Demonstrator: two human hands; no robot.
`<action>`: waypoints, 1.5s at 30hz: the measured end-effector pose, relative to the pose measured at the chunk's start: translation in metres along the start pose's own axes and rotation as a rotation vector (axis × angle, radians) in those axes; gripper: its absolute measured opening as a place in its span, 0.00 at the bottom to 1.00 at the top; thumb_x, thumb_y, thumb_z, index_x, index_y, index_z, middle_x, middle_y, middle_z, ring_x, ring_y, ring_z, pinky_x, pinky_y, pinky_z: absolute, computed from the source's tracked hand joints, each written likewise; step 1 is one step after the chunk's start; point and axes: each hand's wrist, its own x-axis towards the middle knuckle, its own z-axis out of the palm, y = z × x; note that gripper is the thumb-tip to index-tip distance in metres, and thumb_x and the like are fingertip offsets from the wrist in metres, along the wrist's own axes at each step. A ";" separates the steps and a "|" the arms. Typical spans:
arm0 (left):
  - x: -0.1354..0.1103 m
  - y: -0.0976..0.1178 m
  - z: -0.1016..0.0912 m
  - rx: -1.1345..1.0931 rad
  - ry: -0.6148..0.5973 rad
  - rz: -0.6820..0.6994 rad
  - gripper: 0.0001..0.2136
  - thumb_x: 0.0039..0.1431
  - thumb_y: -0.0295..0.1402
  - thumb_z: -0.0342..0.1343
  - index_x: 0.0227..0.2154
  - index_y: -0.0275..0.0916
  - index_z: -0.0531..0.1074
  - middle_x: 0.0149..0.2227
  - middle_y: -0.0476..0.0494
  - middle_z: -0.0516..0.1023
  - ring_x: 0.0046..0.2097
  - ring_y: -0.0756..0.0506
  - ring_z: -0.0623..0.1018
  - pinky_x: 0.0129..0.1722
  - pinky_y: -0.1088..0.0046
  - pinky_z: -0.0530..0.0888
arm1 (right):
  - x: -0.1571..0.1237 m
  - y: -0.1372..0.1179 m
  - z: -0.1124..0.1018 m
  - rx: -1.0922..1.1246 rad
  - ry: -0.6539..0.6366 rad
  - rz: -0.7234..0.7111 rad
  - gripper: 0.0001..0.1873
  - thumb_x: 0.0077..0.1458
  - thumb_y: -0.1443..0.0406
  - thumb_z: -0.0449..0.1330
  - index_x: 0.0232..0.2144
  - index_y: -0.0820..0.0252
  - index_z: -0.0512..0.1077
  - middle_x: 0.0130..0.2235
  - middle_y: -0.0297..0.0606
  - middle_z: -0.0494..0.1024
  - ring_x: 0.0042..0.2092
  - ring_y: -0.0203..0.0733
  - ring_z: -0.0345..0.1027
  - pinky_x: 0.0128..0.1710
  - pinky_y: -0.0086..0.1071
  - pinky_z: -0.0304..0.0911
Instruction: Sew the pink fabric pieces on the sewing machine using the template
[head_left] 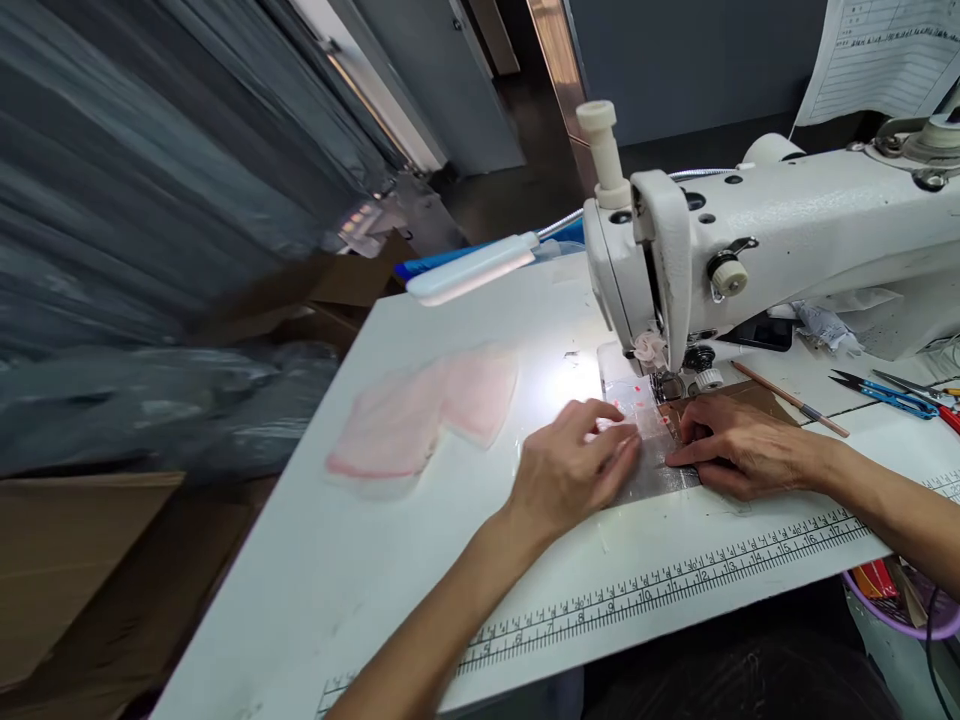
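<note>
A white sewing machine (795,230) stands at the right, its presser foot (667,386) low over the plate. My left hand (574,455) lies palm down left of the foot, fingers bent and a little apart, tips touching the metal plate (649,480). My right hand (739,445) rests right of the foot, with thumb and fingers brought together near the plate; whatever is between them is too small to name. Small red marks show on the surface between both hands. A pale pink cut fabric piece (390,420), slightly blurred, lies flat on the table to the left.
A lit lamp (472,270) shines over the white table (300,600), which has a printed ruler (645,600) along its front edge. A pencil (787,398), blue thread snips (885,393) and a phone (761,332) lie right. A purple basket (900,620) sits below.
</note>
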 end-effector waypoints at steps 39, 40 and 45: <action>0.015 -0.027 0.024 0.025 -0.439 0.086 0.21 0.70 0.39 0.41 0.56 0.35 0.71 0.54 0.35 0.77 0.49 0.36 0.74 0.47 0.53 0.67 | 0.001 0.012 0.020 -0.051 0.178 0.085 0.17 0.64 0.68 0.51 0.49 0.58 0.76 0.44 0.46 0.70 0.43 0.43 0.67 0.44 0.40 0.72; 0.015 -0.027 0.025 0.042 -0.427 0.103 0.21 0.70 0.39 0.41 0.55 0.34 0.71 0.54 0.34 0.77 0.49 0.36 0.74 0.46 0.53 0.68 | 0.000 0.013 0.020 -0.051 0.180 0.086 0.17 0.64 0.68 0.51 0.49 0.58 0.76 0.44 0.46 0.70 0.43 0.44 0.67 0.44 0.40 0.72; 0.016 -0.024 0.025 0.131 -0.390 0.145 0.21 0.70 0.38 0.41 0.53 0.33 0.73 0.56 0.34 0.75 0.47 0.37 0.75 0.45 0.53 0.68 | -0.001 0.015 0.024 -0.088 0.205 0.090 0.17 0.64 0.68 0.51 0.50 0.58 0.75 0.44 0.47 0.71 0.44 0.45 0.68 0.43 0.41 0.73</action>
